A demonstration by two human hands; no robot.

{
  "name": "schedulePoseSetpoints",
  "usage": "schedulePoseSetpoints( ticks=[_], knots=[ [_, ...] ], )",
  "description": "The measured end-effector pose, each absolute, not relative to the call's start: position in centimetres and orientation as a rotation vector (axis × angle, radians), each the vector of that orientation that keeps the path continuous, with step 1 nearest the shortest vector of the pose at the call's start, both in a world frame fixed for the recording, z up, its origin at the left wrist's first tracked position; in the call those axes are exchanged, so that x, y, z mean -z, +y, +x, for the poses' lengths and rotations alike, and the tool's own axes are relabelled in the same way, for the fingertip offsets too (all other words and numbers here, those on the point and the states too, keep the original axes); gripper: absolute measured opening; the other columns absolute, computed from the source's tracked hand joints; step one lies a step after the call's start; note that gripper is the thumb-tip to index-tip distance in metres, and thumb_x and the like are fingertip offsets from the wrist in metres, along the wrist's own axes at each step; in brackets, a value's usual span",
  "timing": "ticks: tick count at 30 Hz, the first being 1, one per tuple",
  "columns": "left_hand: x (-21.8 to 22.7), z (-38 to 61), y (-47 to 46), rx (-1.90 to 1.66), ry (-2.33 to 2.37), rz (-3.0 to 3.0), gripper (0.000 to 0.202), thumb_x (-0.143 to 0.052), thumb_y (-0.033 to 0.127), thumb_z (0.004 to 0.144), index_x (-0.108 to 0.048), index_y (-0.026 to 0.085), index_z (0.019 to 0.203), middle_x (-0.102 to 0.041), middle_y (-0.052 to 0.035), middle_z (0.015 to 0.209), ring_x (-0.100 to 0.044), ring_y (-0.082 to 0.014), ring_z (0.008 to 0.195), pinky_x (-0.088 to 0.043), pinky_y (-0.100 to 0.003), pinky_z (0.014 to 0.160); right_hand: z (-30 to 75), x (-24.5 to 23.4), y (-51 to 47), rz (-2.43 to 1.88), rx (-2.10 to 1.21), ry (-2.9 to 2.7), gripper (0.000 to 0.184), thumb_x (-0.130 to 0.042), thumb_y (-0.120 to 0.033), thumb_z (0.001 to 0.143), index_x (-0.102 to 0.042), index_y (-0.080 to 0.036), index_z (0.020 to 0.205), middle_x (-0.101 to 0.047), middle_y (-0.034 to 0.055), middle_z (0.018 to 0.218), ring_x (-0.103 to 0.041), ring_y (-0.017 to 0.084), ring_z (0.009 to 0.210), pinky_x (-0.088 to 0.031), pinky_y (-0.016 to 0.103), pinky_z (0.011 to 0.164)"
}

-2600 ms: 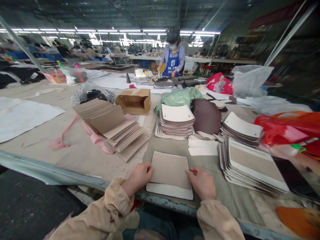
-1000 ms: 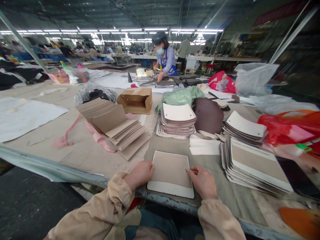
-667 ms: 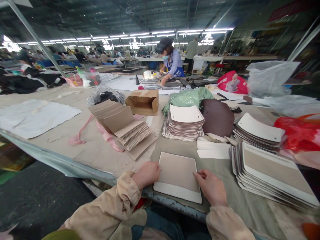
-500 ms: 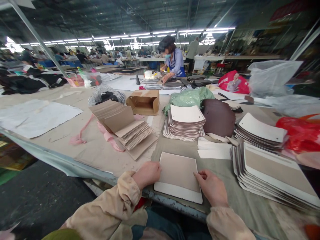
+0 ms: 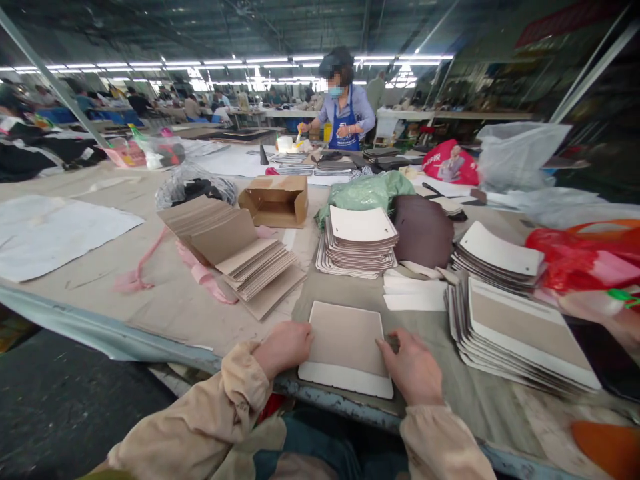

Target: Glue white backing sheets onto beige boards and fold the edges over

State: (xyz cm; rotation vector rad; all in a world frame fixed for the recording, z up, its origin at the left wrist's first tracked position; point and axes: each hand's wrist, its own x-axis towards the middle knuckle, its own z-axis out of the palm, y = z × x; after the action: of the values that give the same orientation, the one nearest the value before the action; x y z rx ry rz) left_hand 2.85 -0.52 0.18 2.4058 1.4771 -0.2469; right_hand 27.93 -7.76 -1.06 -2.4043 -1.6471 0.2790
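Note:
A flat panel (image 5: 347,340) lies in front of me at the table's edge, its upper part beige and a white strip along its near side. My left hand (image 5: 286,347) is closed at the panel's left edge, with the fingertips mostly hidden. At the right edge, my right hand (image 5: 413,367) has its thumb against the border and its fingers curled beside it. A stack of similar panels (image 5: 530,327) stands to the right of my right hand. Beyond the panel and to the left, brown cardboard sheets (image 5: 255,267) lie fanned in a leaning pile.
Behind the panel stands a stack of white-faced pieces (image 5: 360,227), with white strips (image 5: 415,293) nearby. An open cardboard box (image 5: 275,203), a green plastic bag (image 5: 370,190) and a red bag (image 5: 575,260) lie farther off. A co-worker (image 5: 343,113) stands across the table.
The view has turned slightly right, so things sit farther left. Both hands stay at the panel's edges. The co-worker has straightened up, with one hand now by a white container.

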Motion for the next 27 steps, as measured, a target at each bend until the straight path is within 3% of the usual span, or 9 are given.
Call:
schedulePoseSetpoints(
  ticks=[5,9,15,24,27],
  knots=[
    [-0.2,2.9,-0.6,0.254,1.465,2.415,0.032,-0.036,0.032,0.091,-0.064,0.018,0.088,-0.069,-0.0129,0.085,-0.066,-0.0273,0.083,-0.047,-0.036,0.072,25.5,1.1,-7.4,-2.128,-0.061,-1.872,0.035,-0.044,-0.027,0.091,-0.055,-0.015,0.122,-0.06,0.0119,0.119,-0.053,0.025,0.112,-0.04,0.037,0.097],
    [-0.2,3.0,-0.7,0.255,1.461,2.433,0.033,-0.034,0.031,0.092,-0.063,0.017,0.089,-0.069,-0.0133,0.086,-0.066,-0.0266,0.083,-0.047,-0.035,0.072,20.7,1.5,-6.4,-1.829,-0.226,-2.102,0.051,-0.04,-0.032,0.094,-0.038,-0.011,0.14,-0.04,0.0109,0.145,-0.032,0.024,0.134,-0.026,0.038,0.111],
    [-0.2,3.0,-0.7,0.266,1.449,2.457,0.031,-0.034,0.028,0.092,-0.063,0.017,0.089,-0.069,-0.0122,0.086,-0.067,-0.0251,0.083,-0.047,-0.034,0.072,18.6,2.5,-5.8,-1.809,-0.388,-2.22,0.062,-0.037,-0.051,0.093,-0.034,-0.014,0.143,-0.025,0.0054,0.152,-0.019,0.024,0.14,-0.015,0.046,0.114],
    [-0.7,3.0,-0.9,0.274,1.511,2.413,0.032,-0.034,0.031,0.093,-0.062,0.017,0.089,-0.069,-0.0122,0.087,-0.066,-0.0258,0.084,-0.049,-0.037,0.075,24.4,3.6,-7.0,-2.209,-0.283,-2.002,0.067,-0.031,-0.051,0.094,-0.026,-0.009,0.145,-0.018,0.0081,0.153,-0.013,0.023,0.142,-0.012,0.048,0.114],
    [-1.1,3.5,-1.9,0.215,1.571,2.468,0.03,-0.035,0.027,0.092,-0.06,0.014,0.1,-0.066,-0.0161,0.099,-0.064,-0.0275,0.093,-0.049,-0.04,0.081,23.9,3.2,-7.3,-2.205,-0.347,-1.935,0.068,-0.034,-0.052,0.093,-0.026,-0.01,0.145,-0.019,0.0079,0.153,-0.013,0.023,0.142,-0.01,0.048,0.115]
  ],
)
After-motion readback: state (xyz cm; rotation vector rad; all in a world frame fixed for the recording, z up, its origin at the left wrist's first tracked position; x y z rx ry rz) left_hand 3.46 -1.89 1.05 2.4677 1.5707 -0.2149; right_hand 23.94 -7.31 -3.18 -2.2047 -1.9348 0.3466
